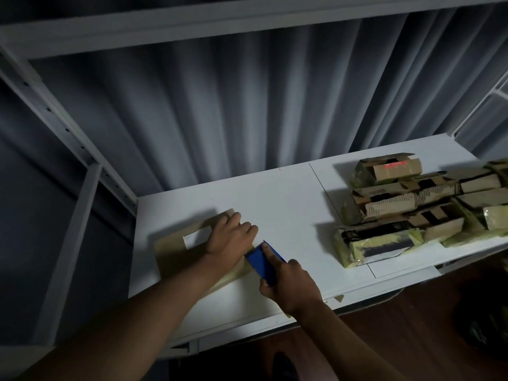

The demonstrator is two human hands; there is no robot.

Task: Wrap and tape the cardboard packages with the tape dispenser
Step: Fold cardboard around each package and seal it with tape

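A flat cardboard package with a rectangular cut-out window lies on the white shelf, left of centre. My left hand presses flat on its right part, fingers straight. My right hand grips the blue tape dispenser, index finger stretched along its top. The dispenser's front touches the package's right edge, just below my left hand. A strip of pale tape shows along the package's near edge.
A pile of several taped cardboard packages with yellowish tape fills the shelf's right side. Grey shelf uprights stand at the left, a pleated curtain hangs behind. Dark floor lies below the shelf's front edge.
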